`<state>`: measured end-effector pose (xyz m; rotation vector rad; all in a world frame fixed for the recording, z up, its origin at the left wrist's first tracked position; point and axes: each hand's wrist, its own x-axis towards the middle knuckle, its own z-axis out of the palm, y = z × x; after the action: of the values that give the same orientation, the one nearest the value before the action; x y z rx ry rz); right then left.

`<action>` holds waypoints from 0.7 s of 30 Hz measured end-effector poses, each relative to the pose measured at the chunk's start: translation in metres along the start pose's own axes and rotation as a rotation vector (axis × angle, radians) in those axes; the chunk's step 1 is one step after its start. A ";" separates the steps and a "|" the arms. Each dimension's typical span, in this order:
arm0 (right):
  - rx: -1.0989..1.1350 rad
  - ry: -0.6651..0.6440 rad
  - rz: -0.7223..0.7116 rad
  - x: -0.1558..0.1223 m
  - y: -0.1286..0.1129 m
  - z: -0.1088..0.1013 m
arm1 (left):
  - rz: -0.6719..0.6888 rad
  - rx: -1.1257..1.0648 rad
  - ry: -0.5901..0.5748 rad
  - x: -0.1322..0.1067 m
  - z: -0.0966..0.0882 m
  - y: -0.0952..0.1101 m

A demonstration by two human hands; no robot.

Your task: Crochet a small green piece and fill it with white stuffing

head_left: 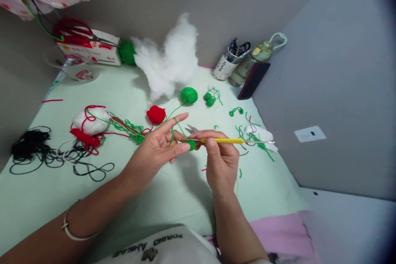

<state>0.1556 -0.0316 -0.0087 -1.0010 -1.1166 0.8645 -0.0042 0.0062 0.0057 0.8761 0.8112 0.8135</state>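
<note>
My left hand (162, 142) pinches a small green crochet piece (191, 144) between thumb and fingers. Its index finger is stretched out with green yarn looped over it. My right hand (221, 156) grips a crochet hook (227, 140) with a yellow handle, its tip end at the green piece. Behind the hands lies a green yarn ball (189, 96), whose strand runs toward my left hand. A red yarn ball (156, 114) rests just beyond the left hand. Metal scissor tips (192, 128) show behind my fingers; the rest of them is hidden.
White stuffing (173, 57) is heaped at the back. A white yarn ball (92, 120) and tangled black yarn (31, 143) lie left. Green scraps (261, 142) are scattered right. A pen cup (225, 64), bottle (244, 68) and phone (254, 80) stand back right. Red-handled scissors (72, 29) lean on a box (107, 53).
</note>
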 end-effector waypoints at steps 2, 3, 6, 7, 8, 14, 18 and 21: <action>0.019 0.017 0.016 0.000 0.000 0.000 | 0.006 0.010 0.007 0.000 0.000 0.001; 0.041 0.028 0.029 0.001 -0.001 0.000 | 0.013 0.015 0.013 0.000 0.000 0.002; 0.116 0.045 0.070 0.002 -0.002 -0.001 | 0.043 0.017 0.039 0.001 0.001 0.002; 0.129 0.048 0.078 0.003 -0.002 -0.001 | 0.049 0.016 0.050 0.001 0.001 0.002; 0.136 0.049 0.083 0.003 -0.002 -0.001 | 0.054 0.015 0.059 0.001 0.001 0.001; 0.069 0.053 0.017 0.000 -0.003 0.002 | 0.057 0.011 0.074 0.000 -0.001 0.000; -0.136 0.103 -0.174 -0.005 -0.004 0.006 | 0.048 0.021 0.078 -0.001 0.000 0.000; -0.086 0.081 -0.166 -0.005 -0.004 0.006 | 0.035 0.015 0.071 -0.002 0.001 0.003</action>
<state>0.1489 -0.0359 -0.0054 -0.9905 -1.1578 0.6418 -0.0047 0.0049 0.0093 0.8809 0.8674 0.8748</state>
